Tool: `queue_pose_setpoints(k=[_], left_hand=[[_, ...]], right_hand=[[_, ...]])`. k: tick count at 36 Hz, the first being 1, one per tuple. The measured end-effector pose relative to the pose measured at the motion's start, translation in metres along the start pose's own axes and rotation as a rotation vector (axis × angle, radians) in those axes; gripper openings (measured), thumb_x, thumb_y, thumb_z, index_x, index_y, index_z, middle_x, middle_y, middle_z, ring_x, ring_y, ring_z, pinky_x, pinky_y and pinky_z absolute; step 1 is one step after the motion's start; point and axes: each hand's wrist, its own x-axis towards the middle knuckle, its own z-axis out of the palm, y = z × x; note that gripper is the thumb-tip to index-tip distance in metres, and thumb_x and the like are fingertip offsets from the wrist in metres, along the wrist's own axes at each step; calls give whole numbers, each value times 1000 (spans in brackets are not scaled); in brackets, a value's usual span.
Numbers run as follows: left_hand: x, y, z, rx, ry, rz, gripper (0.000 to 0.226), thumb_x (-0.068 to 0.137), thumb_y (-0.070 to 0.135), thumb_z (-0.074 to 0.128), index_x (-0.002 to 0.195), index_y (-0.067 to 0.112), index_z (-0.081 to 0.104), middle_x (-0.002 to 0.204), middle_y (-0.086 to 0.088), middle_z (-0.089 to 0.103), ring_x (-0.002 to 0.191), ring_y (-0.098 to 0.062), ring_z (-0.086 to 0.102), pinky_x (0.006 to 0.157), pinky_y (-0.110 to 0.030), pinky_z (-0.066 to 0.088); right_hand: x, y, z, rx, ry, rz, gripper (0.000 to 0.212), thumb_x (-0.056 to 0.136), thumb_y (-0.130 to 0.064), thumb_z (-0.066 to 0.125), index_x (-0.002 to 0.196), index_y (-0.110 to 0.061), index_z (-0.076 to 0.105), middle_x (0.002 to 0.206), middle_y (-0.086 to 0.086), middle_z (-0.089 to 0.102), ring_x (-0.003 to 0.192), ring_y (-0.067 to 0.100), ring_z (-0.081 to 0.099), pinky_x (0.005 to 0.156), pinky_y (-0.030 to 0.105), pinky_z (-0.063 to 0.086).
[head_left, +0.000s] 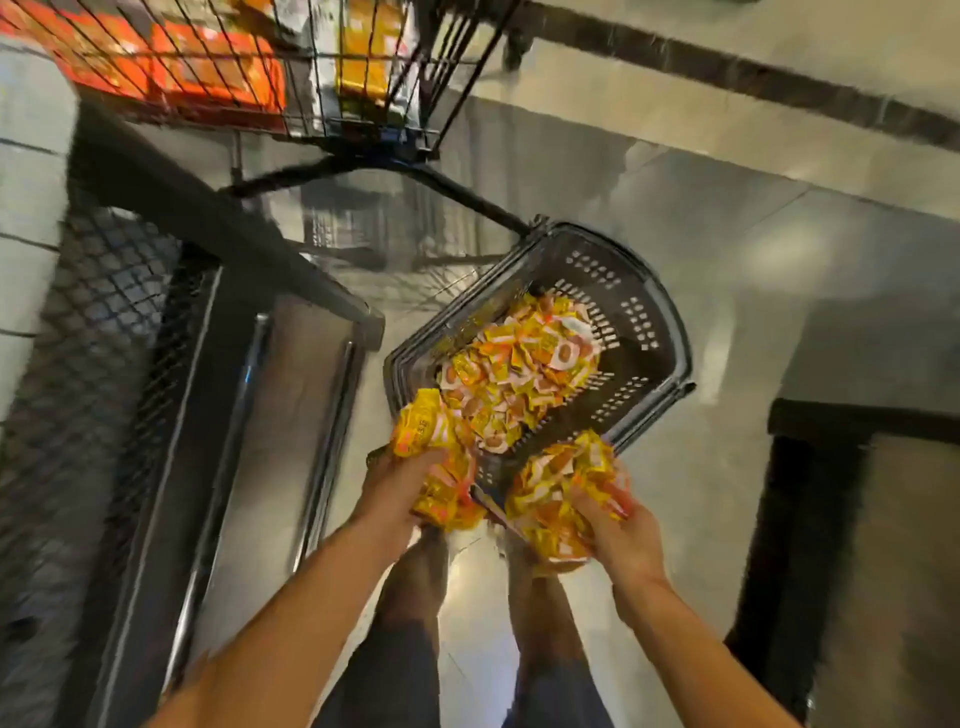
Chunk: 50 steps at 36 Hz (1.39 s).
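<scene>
Left bunch (427, 434) and right bunch (561, 493) of yellow-orange sachets (crumpled) hang above the basket (640, 313) rim.

It was probably a shop. A plastic shopping basket (670, 322) of yellow sachets (519, 374) and a wire trolley (447, 104) of packaged goods (208, 73) showed above a polished tiled floor (727, 234).

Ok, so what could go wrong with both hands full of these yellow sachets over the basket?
Both bunches of sachets look overfull, so some may slip from the left hand or right hand onto the floor. They hang by the near rim of the basket, so dropped ones could miss it.
</scene>
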Motion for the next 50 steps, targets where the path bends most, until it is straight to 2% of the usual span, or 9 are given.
queue_pose_setpoints(k=[9, 17, 23, 29, 31, 34, 38, 47, 50], left_hand=[[150, -23, 59, 268, 18, 150, 46, 85, 11, 75, 130, 12, 63, 124, -15, 68, 116, -33, 64, 101, -54, 50], [282, -58, 103, 326, 37, 111, 44, 93, -1, 63, 130, 21, 59, 125, -10, 67, 113, -27, 65, 101, -45, 52], [321, -75, 101, 348, 104, 220, 49, 90, 5, 67, 136, 20, 58, 121, -1, 69, 113, -19, 65, 105, -42, 50], [350, -87, 93, 454, 269, 219, 54, 90, 4, 63, 140, 21, 52, 130, -7, 65, 121, -27, 60, 106, -43, 47], [356, -90, 96, 518, 316, 193, 63, 89, -1, 58, 147, 20, 43, 140, -8, 58, 129, -27, 54, 110, -39, 41], [357, -91, 104, 646, 330, 203, 73, 87, 3, 61, 153, 22, 34, 150, -13, 44, 137, -32, 43, 113, -37, 33], [344, -91, 107, 679, 302, 228, 86, 86, 6, 68, 157, 24, 24, 158, -12, 29, 146, -30, 29, 117, -35, 25], [255, -66, 79, 819, 135, 316, 84, 88, 2, 63, 158, 23, 22, 166, -8, 11, 152, -22, 15, 118, -22, 12], [209, -48, 77, 852, 83, 353, 78, 86, 5, 65, 155, 18, 30, 162, -9, 22, 150, -26, 23, 122, -33, 22]], right_hand=[[164, 26, 61, -347, -76, -136, 44, 89, -31, 78, 129, -16, 68, 123, 9, 72, 119, 33, 65, 103, 49, 50], [275, 60, 113, -585, -64, -96, 30, 92, -38, 68, 111, -16, 72, 105, 8, 73, 98, 30, 65, 73, 25, 35], [306, 75, 139, -336, -86, -88, 43, 92, -31, 73, 133, -27, 63, 127, 2, 69, 119, 24, 62, 106, 40, 48], [327, 97, 147, -405, -243, 7, 56, 101, -28, 61, 152, -26, 39, 134, -5, 59, 122, 19, 56, 99, 24, 47], [331, 102, 160, -405, -264, 41, 62, 97, -15, 66, 149, -22, 35, 128, -5, 58, 110, 16, 59, 80, 11, 51], [334, 109, 175, -440, -239, 32, 81, 86, -10, 78, 151, -11, 29, 147, 18, 47, 133, 36, 51, 106, 46, 49], [328, 104, 174, -421, -239, -2, 97, 81, -14, 82, 158, -11, 22, 162, 15, 32, 151, 31, 31, 121, 47, 32], [262, 44, 113, -759, -348, -242, 65, 91, -24, 67, 150, -21, 40, 145, 7, 53, 132, 31, 53, 105, 36, 45], [232, 15, 92, -947, -449, -315, 59, 95, -18, 61, 150, -22, 40, 141, 10, 57, 127, 33, 56, 98, 32, 44]])
